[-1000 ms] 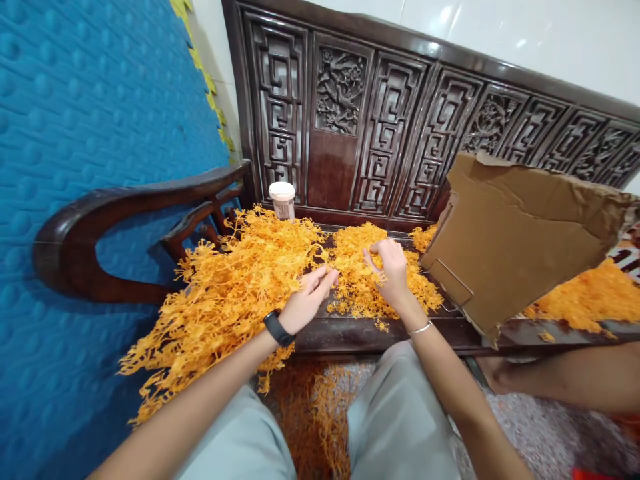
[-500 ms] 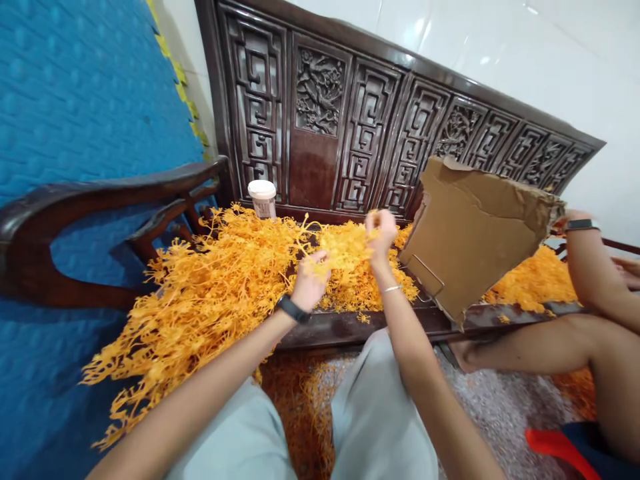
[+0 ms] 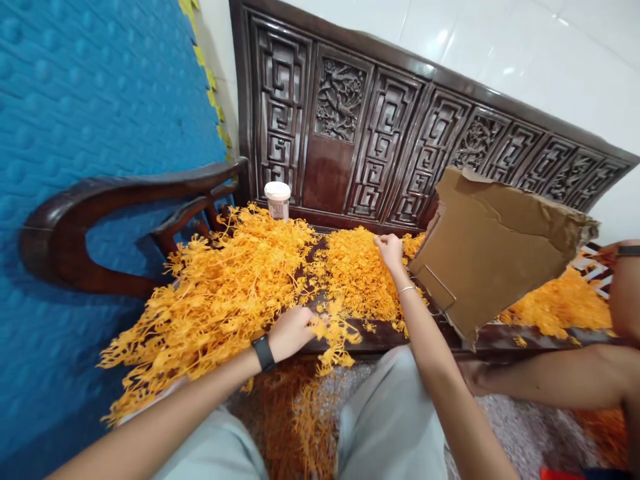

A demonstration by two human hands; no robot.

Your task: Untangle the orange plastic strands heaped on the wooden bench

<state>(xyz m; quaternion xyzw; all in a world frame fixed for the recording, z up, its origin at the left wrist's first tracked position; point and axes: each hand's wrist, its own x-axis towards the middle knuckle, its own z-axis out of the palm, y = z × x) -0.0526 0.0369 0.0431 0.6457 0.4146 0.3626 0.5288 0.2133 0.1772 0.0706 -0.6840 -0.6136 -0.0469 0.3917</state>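
Note:
My left hand [image 3: 293, 331], wearing a dark wristband, is closed around the end of an orange branched plastic flower sprig [image 3: 336, 335], whose stems hang over the bench's front edge. To its left spreads a large heap of long-stemmed orange sprigs [image 3: 220, 280]. My right hand [image 3: 391, 252] hovers at the right side of a pile of small loose orange pieces [image 3: 357, 267]. Its thumb and index finger are pinched together; anything between them is too small to make out.
A brown cardboard sheet [image 3: 500, 253] leans on the dark wooden bench [image 3: 325, 173], right of the small pile. Behind the big heap stands a lidded white tub [image 3: 278, 199]. Another person's leg [image 3: 560, 377] and more orange pieces [image 3: 565, 303] are at right. Orange stems [image 3: 313, 427] litter the floor.
My hands have moved apart. The left has come down toward the bench's front edge with the sprig, while the right has parted from it, over the small pile. The view has shifted slightly.

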